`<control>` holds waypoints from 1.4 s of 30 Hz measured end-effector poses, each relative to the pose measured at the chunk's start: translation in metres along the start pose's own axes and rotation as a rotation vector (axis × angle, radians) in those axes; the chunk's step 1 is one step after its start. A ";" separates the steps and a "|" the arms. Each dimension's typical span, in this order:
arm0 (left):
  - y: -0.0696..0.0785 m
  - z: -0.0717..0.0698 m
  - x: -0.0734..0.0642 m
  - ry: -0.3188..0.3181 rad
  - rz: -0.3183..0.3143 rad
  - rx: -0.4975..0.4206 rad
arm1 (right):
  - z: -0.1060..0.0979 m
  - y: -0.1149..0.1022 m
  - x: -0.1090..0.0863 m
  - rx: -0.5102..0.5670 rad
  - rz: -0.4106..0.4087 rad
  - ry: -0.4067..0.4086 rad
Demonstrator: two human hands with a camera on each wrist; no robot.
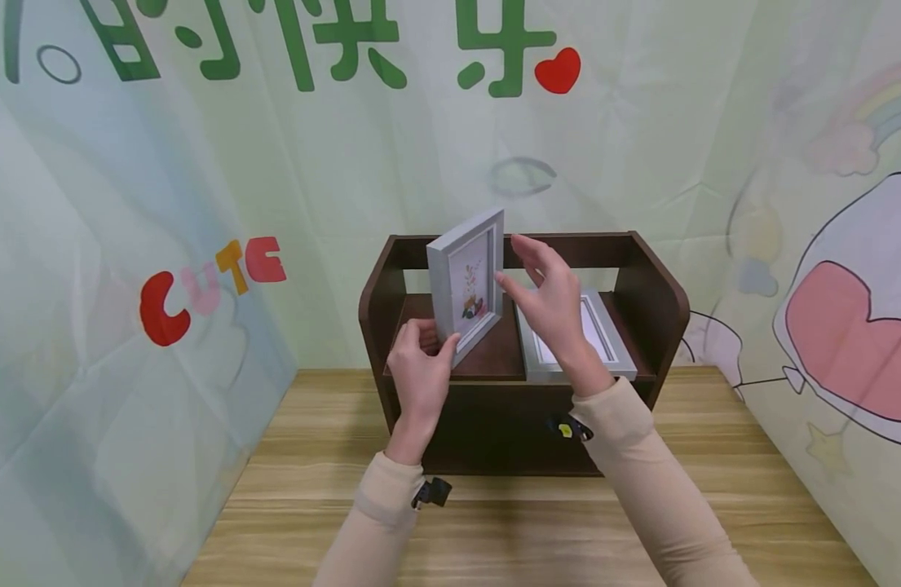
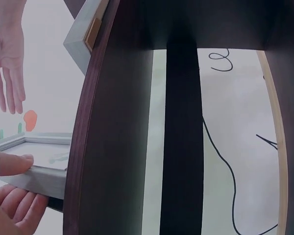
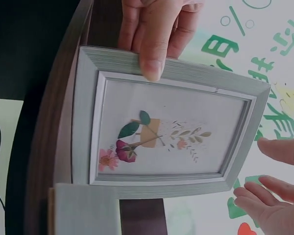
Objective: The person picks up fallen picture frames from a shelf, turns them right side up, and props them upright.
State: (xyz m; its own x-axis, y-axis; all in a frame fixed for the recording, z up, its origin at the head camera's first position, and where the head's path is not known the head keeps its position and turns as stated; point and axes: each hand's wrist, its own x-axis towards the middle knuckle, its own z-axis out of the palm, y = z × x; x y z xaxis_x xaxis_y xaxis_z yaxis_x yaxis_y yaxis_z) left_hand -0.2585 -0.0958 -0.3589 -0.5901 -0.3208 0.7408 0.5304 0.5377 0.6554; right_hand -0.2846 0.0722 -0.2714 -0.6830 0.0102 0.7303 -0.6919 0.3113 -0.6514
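Upright and angled above the left part of a dark brown shelf's top stands a grey picture frame [image 1: 468,285]. Pressed flowers and leaves show behind its front in the right wrist view. My left hand [image 1: 421,367] grips its lower left edge, thumb on the front [image 3: 157,29] and fingers behind. Near the frame's right edge is my right hand [image 1: 553,302], fingers extended; the right wrist view shows a gap between them. A second grey picture frame [image 1: 622,350] lies on the right of the shelf's top, partly hidden by my right hand and wrist.
The brown shelf [image 1: 509,424] has raised side panels and a back rail [image 1: 567,249]. It stands on a wood-grain table [image 1: 318,489]. Printed cloth [image 1: 347,163] hangs behind and on both sides.
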 end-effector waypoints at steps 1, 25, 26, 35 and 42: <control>0.000 0.000 -0.001 0.002 0.002 0.002 | 0.000 -0.001 0.001 -0.002 -0.005 -0.001; 0.005 0.009 -0.010 0.060 0.049 0.003 | 0.004 -0.015 0.032 0.032 -0.139 -0.200; 0.005 0.010 -0.011 0.062 0.051 0.004 | 0.004 -0.015 0.033 0.036 -0.144 -0.217; 0.006 0.012 -0.013 0.064 0.054 -0.011 | 0.008 -0.017 0.034 -0.029 -0.184 -0.288; 0.009 0.011 -0.016 0.018 0.054 -0.088 | 0.000 -0.048 0.026 -0.040 -0.180 -0.300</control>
State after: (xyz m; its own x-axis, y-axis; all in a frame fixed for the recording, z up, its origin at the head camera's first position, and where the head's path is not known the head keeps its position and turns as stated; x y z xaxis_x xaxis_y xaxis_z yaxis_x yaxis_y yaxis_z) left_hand -0.2503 -0.0773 -0.3664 -0.5487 -0.3077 0.7773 0.6130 0.4842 0.6243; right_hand -0.2692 0.0579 -0.2213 -0.5935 -0.3261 0.7358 -0.8017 0.3196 -0.5050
